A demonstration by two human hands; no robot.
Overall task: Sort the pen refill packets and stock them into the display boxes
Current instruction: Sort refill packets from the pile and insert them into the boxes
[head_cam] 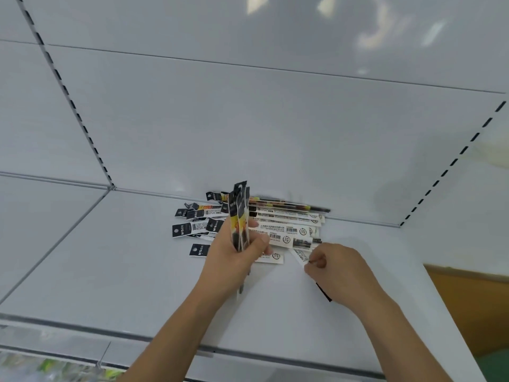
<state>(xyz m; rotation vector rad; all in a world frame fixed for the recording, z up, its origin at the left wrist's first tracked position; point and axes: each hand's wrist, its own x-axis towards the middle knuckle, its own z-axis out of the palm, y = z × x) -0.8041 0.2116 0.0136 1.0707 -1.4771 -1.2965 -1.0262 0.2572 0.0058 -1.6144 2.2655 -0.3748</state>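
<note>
Your right hand (337,267) pinches 1 packet (300,255) lying diagonally, just right of the bundle (239,216) gripped upright in your left hand (234,255).

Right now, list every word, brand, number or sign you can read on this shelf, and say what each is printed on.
"M&G": white letters on the black header of a loose packet at the left of the pile.
"M&G": the same mark on the lowest loose header, sideways.
Barcodes, round seals and fine print on the white packet backs: too small to read.
Bundle in the left hand: print blurred.
</note>
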